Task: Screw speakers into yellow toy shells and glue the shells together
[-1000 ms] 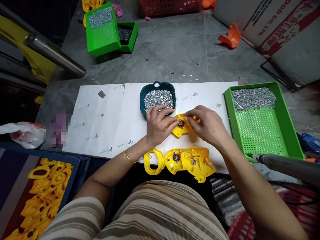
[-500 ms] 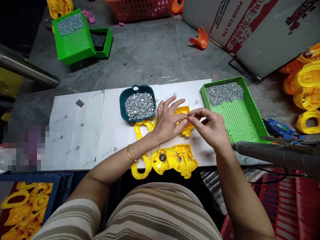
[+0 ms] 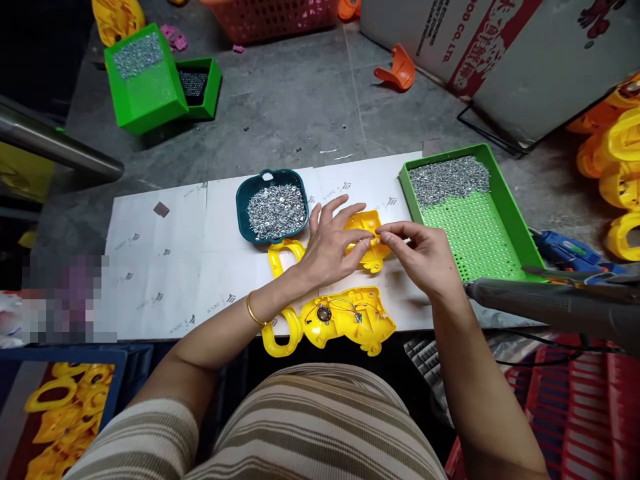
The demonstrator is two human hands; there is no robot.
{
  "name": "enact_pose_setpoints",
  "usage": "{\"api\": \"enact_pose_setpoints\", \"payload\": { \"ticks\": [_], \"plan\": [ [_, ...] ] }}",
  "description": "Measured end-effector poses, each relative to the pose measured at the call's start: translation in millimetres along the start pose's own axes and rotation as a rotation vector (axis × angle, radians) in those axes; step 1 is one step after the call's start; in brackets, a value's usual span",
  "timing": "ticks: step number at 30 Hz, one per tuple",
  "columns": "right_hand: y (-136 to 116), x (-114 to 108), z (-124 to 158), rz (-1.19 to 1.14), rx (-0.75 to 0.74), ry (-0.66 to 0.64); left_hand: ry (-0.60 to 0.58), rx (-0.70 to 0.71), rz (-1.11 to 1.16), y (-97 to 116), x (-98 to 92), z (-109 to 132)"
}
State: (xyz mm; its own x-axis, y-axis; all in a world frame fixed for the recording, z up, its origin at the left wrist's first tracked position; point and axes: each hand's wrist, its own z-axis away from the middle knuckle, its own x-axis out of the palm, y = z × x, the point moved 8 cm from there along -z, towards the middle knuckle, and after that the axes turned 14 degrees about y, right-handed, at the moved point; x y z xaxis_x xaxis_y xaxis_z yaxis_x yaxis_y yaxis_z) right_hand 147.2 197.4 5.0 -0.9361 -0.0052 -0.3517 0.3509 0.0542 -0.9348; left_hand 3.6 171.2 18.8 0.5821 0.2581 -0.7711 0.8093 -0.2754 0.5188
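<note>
My left hand (image 3: 330,248) hovers above the upper yellow plastic shell half (image 3: 373,220), fingers spread, thumb and index tips close but apart. Just right of it, my right hand (image 3: 423,257) pinches thumb and index fingertips together over the same shell; whatever is between them is too small to make out. Nearer my body lies a second yellow shell half (image 3: 347,320), hollow side up, with a round black speaker (image 3: 325,313) and thin wires inside. Each shell has a looped handle on its left. My left hand partly covers the upper shell.
A dark teal basin (image 3: 242,217) of small shiny metal parts stands behind the shells. To the right is a green tray (image 3: 517,230) of screws, beside a blue power tool (image 3: 570,250) and a grey bar (image 3: 525,297). Green boxes (image 3: 150,107) sit at back left.
The fingertips of my two hands have drawn slightly apart, and my left thumb and index have loosened. The view has shifted a little. Both shells stay put.
</note>
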Motion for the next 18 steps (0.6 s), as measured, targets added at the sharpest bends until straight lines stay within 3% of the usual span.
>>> {"api": "enact_pose_setpoints", "payload": {
  "ticks": [7, 11, 13, 18],
  "plan": [
    [-7, -1, 0, 0.047, -0.078, 0.015, 0.008, -0.065, 0.028, 2, 0.4, -6],
    [-6, -13, 1, 0.142, -0.176, 0.191, -0.002, -0.103, -0.003, 0, 1.5, -6],
    [2, -16, 3, 0.156, -0.138, 0.234, -0.017, -0.119, -0.02, -2, 4.4, -5],
    [23, -3, 10, 0.087, 0.024, 0.071, -0.057, -0.102, -0.04, 0, 16.0, -6]
  ]
}}
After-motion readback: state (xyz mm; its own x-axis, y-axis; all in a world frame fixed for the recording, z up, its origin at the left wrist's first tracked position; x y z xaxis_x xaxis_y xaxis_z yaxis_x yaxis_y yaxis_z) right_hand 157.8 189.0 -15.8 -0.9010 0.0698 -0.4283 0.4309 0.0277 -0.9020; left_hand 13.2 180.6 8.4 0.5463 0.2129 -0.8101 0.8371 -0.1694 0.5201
